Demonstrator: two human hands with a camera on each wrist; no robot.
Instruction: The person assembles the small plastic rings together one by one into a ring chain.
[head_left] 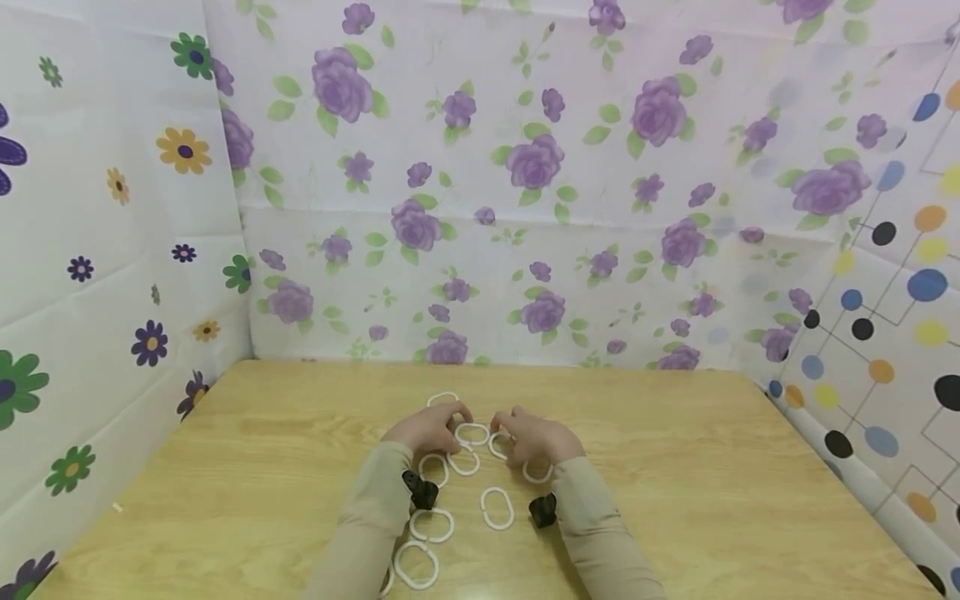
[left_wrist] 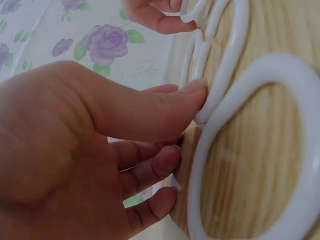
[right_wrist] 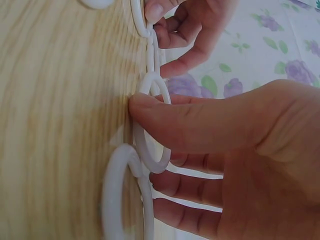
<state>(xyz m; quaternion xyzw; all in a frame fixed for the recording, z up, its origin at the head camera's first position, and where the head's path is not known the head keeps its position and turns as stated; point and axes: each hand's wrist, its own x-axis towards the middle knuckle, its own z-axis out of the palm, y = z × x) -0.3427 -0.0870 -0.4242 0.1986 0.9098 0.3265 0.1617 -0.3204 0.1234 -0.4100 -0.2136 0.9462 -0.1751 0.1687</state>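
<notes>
White plastic C-shaped links lie in a loose curve on the wooden table. My left hand (head_left: 431, 429) has its thumb and index finger at opposite sides of one link (head_left: 472, 443), holding it low over the wood. In the left wrist view its thumb (left_wrist: 150, 112) overlaps the link's end, and the other fingers bend loosely behind. Opposite it, my right hand (head_left: 542, 437) pinches another link (right_wrist: 166, 162), tilted up off the table, between thumb and fingers. The two held links come close together at their ends. Beside the right hand's lower fingers lies a further link (right_wrist: 112, 192).
A single link (head_left: 497, 508) lies between the forearms. Several more, such as this link (head_left: 417, 565), run down past the left forearm, and one link (head_left: 442, 396) sits beyond the left hand. Patterned cloth (head_left: 480, 192) surrounds the table (head_left: 675, 467) at the back and sides.
</notes>
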